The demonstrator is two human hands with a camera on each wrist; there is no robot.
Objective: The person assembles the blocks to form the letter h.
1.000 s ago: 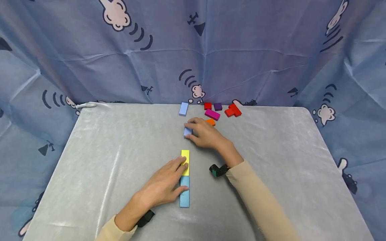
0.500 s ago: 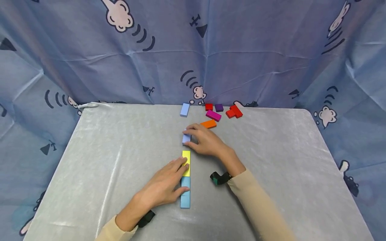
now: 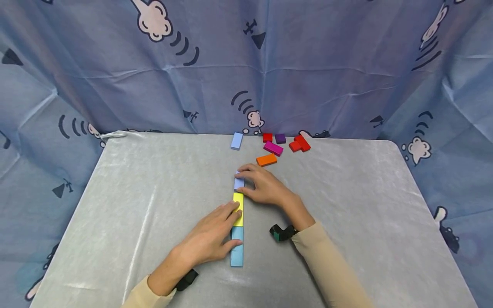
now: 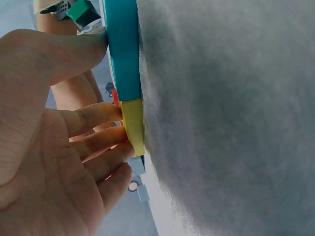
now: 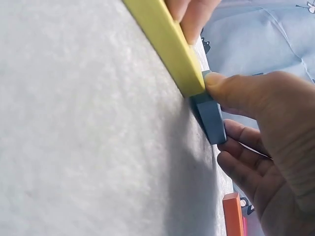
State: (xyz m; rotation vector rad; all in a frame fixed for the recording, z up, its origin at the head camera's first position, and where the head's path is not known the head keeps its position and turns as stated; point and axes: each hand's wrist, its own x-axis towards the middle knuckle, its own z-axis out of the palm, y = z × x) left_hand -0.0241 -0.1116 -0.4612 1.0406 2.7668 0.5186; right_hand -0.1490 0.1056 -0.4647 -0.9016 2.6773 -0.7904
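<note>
My right hand (image 3: 265, 186) pinches pale-blue block (image 3: 239, 182), part-hidden by the grip. Under my left hand (image 3: 208, 234), fingers apart: yellow block (image 3: 239, 219), part-covered.

Plenty of running room down the left flank of the bench (image 3: 115, 205), bare right to the back! Middle's jammed: left fingers (image 3: 233, 217) cover the yellow block (image 3: 239, 221), right fingers (image 3: 248, 174) straddle the pale blue block (image 3: 239, 182), barely a sliver between the blocks. The orange block (image 3: 266, 160) crowds close behind. There's a channel left of it, past the far blue block (image 3: 236, 141). Out right, wide open beyond the right sleeve (image 3: 331, 265).
</note>
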